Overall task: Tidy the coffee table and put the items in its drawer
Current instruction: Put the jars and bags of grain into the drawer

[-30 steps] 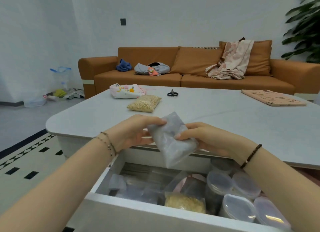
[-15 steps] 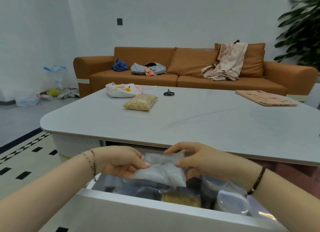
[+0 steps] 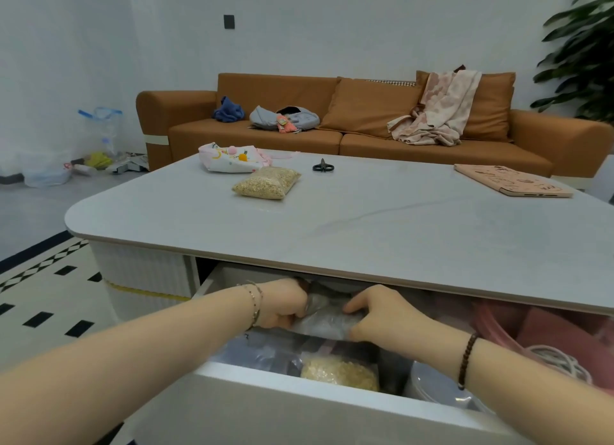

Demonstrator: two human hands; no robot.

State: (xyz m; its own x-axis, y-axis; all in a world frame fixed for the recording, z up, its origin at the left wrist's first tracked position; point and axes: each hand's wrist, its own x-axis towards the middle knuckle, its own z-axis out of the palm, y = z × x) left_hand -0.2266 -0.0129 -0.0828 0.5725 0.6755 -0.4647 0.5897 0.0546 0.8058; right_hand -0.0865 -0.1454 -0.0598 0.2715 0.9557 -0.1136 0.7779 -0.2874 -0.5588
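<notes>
White pulled-out drawer [image 3: 299, 408] nearest. Inside at the front: clear bag of pale yellow grain [image 3: 339, 371], round clear lidded tubs [image 3: 435, 388] to its right. Deeper in, under the tabletop edge, greyish translucent plastic bag [image 3: 324, 321] held inside the drawer. Left hand [image 3: 285, 303] curled round its left end, right hand [image 3: 382, 315] clamped on its right end. Can't tell if the bag touches the contents below. On the white coffee table [image 3: 365, 232]: second grain bag [image 3: 267, 183], white printed fabric pouch [image 3: 229, 157] just behind it, black scissors [image 3: 323, 167], flat pink case [image 3: 511, 180] far right. Orange sofa [image 3: 365, 112] beyond.
</notes>
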